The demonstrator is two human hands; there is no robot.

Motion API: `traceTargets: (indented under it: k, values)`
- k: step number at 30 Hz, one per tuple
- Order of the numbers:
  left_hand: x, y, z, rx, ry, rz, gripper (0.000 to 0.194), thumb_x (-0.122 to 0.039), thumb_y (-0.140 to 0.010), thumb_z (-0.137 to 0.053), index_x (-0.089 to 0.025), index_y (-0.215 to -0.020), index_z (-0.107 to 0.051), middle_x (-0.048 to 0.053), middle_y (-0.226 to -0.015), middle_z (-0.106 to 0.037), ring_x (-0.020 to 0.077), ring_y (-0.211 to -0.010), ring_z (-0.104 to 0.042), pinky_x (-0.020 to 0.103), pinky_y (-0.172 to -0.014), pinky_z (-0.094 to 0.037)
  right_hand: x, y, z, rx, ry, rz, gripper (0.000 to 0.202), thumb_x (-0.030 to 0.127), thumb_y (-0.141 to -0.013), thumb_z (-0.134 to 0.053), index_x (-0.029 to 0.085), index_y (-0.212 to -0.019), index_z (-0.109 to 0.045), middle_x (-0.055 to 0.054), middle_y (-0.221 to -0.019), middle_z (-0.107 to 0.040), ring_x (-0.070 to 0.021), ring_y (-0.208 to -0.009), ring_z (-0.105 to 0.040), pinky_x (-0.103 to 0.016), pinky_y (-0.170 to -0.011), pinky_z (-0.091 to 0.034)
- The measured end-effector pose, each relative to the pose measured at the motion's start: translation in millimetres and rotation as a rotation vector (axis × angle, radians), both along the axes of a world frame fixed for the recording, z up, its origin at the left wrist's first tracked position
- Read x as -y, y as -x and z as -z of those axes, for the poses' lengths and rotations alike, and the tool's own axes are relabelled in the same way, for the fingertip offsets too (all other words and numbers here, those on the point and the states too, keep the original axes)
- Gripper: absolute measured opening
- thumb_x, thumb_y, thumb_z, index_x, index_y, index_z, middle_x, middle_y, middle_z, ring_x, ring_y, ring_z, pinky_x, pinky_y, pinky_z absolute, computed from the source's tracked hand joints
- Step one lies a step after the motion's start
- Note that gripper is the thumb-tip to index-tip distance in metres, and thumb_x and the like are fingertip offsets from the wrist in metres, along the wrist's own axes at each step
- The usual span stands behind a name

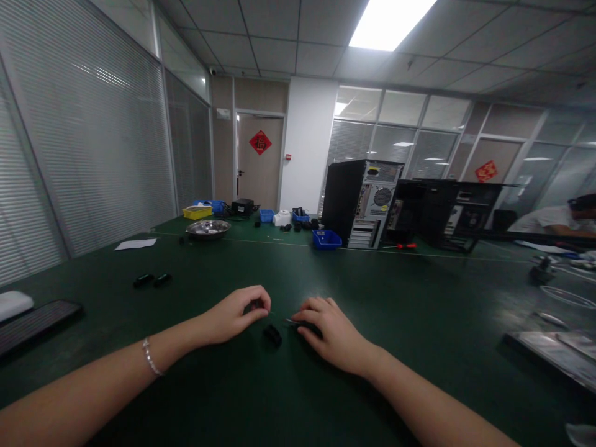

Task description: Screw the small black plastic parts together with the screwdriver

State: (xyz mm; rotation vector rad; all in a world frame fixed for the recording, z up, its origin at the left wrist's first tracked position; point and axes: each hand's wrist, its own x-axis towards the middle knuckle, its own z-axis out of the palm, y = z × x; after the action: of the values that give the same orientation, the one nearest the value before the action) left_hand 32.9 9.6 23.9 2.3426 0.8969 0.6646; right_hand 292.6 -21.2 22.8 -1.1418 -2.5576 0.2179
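Observation:
My left hand (249,313) is held just above the green table with thumb and forefinger pinched together; a faint thin thread-like thing seems to stick out of the pinch, too small to name. Facing it, my right hand (333,332) rests low over the table, its fingers closed round a slim dark tool with a pale metal tip (291,321). The tip points left, toward the left hand's fingertips. Most of the tool is hidden under my fingers. A small black part (272,335) lies on the table between the hands, apart from both.
Two small black parts (153,280) lie to the left, near a keyboard (40,326). Farther back are a metal bowl (208,229), a blue bin (326,239) and a black computer case (363,205). A metal-topped device (556,354) lies at right. A person (554,220) sits far right.

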Motion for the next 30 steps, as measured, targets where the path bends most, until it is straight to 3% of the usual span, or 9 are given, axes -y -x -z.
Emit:
traceTargets:
  k: [7, 13, 16, 21, 25, 30]
  values:
    - [11.1, -10.3, -3.6, 0.133, 0.223, 0.030, 0.015, -0.028, -0.088, -0.058, -0.015, -0.096, -0.055, 0.002, -0.093, -0.058, 0.0150, -0.084, -0.054, 0.028, -0.077, -0.045, 6.3, 11.5, -1.8, -0.290, 0.013, -0.096, 0.028, 0.025, -0.091, -0.054, 0.023, -0.119, -0.060, -0.008, -0.110, -0.058, -0.0204, -0.100, -0.053, -0.034, -0.088, -0.042]
    - [19.4, -20.4, -2.8, 0.341, 0.399, 0.086, 0.026, -0.029, -0.084, -0.065, -0.018, -0.097, -0.045, 0.001, -0.091, -0.057, 0.0150, -0.087, -0.058, 0.030, -0.079, -0.046, 13.6, 30.9, 3.6, -0.518, 0.119, -0.115, 0.017, 0.024, -0.089, -0.058, 0.022, -0.104, -0.066, -0.003, -0.088, -0.060, -0.0157, -0.079, -0.057, -0.028, -0.073, -0.047]
    - [16.2, -18.8, -0.4, 0.322, 0.335, 0.046, 0.026, -0.034, -0.086, -0.062, -0.018, -0.098, -0.046, 0.001, -0.090, -0.057, 0.0145, -0.084, -0.057, 0.028, -0.076, -0.046, 10.3, 32.7, 8.3, -0.689, 0.252, -0.082, 0.018, 0.027, -0.088, -0.058, 0.021, -0.105, -0.064, -0.002, -0.087, -0.057, -0.0138, -0.073, -0.056, -0.027, -0.065, -0.048]
    - [12.1, -12.5, 6.2, 0.006, 0.091, -0.074, 0.032, -0.041, -0.079, -0.068, -0.017, -0.096, -0.055, 0.001, -0.093, -0.056, 0.0156, -0.081, -0.052, 0.027, -0.070, -0.044, -0.8, 25.3, 12.7, -0.864, 0.415, -0.029, 0.026, 0.037, -0.085, -0.061, 0.020, -0.105, -0.063, 0.000, -0.082, -0.054, -0.0113, -0.063, -0.055, -0.026, -0.058, -0.050]
    - [12.2, -12.8, 15.9, -0.073, 0.048, -0.021, 0.031, -0.037, -0.077, -0.070, -0.018, -0.098, -0.059, 0.003, -0.097, -0.055, 0.0161, -0.082, -0.052, 0.026, -0.071, -0.044, -7.3, 22.5, 17.5, -0.959, 0.531, -0.018, 0.033, 0.040, -0.078, -0.069, 0.017, -0.100, -0.062, 0.001, -0.076, -0.055, -0.0114, -0.061, -0.057, -0.027, -0.056, -0.053]
    - [17.1, -18.9, 21.3, -0.058, 0.011, 0.077, 0.020, -0.020, -0.082, -0.059, -0.021, -0.102, -0.061, 0.003, -0.101, -0.056, 0.0176, -0.092, -0.054, 0.028, -0.080, -0.044, -8.6, 22.8, 22.2, -1.005, 0.623, -0.019, 0.037, 0.036, -0.072, -0.076, 0.016, -0.099, -0.061, 0.000, -0.077, -0.057, -0.0135, -0.067, -0.061, -0.029, -0.060, -0.057]
